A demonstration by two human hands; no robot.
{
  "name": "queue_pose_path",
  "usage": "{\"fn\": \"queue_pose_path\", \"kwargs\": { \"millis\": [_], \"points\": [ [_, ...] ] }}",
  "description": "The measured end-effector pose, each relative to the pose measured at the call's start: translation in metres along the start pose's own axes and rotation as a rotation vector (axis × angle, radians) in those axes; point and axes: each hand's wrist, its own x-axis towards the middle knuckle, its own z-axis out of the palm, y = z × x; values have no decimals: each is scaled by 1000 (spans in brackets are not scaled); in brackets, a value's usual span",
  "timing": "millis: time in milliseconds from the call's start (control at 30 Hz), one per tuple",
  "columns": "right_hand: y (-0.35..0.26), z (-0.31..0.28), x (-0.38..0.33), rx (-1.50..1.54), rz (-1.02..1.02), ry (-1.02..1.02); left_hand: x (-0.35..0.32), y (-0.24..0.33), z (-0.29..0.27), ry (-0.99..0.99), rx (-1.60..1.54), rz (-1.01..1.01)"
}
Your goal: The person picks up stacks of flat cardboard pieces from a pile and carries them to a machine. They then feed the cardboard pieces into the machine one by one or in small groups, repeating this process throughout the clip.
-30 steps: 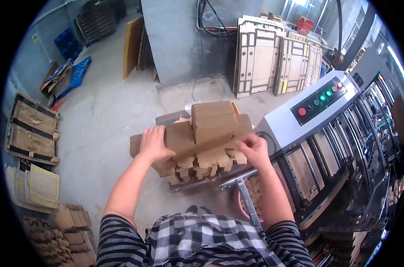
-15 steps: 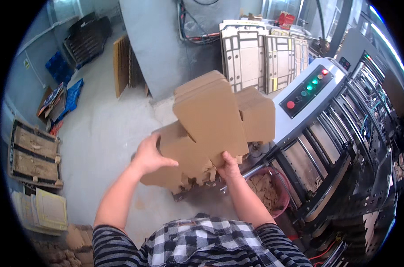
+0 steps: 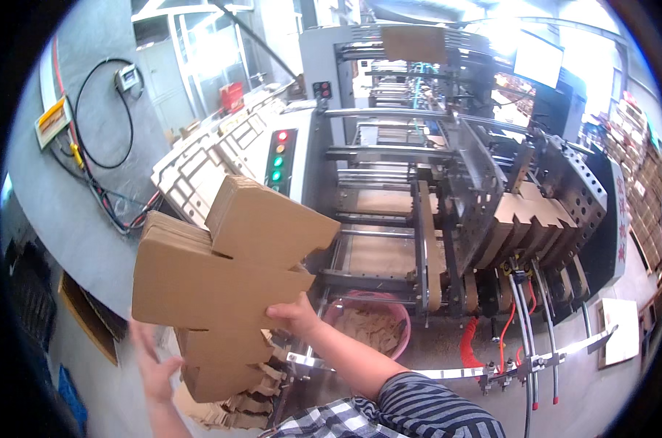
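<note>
A thick stack of brown die-cut cardboard blanks is held up in front of me, with notches and flaps along its edges. My right hand grips its right edge, thumb on top and fingers hidden beneath. Beside the lower left side of the stack, my left hand is open, thumb and fingers spread and slightly blurred. Whether it touches the cardboard I cannot tell. Below the held stack, more cardboard pieces show ragged cut edges.
A large machine with rails and belts fills the right side, more cardboard blanks standing in its holder. Its control panel has lit buttons. A pink tub holds scraps. Flat die boards lean behind the stack. Orange hoses hang near a metal bar.
My view has swung right toward the machine. The stack has turned and now sits left of centre in view. My left hand has loosened from its place on the cardboard; my right still grips.
</note>
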Motion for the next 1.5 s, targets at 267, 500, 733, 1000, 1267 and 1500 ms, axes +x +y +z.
{"fn": "queue_pose_path", "kwargs": {
  "millis": [267, 500, 733, 1000, 1267, 1500],
  "points": [
    [-88, -14, -19, -451, -370, -18, 66, 109, 63, -197, 157, 374],
    [-134, -22, -34, -721, -384, 132, 72, 95, 88, -212, -74, 187],
    [-158, -24, -39, -869, -590, 219, 69, 115, 118, -168, -85, 374],
    [-174, -39, -32, -921, -754, 227, 49, 113, 142, -4, -98, 442],
    [-154, -32, -47, -895, -585, 269, 32, 95, 150, 148, -96, 338],
    [-148, -45, -62, -725, -386, 175, 41, 112, 148, -92, -93, 423]
  ]
}}
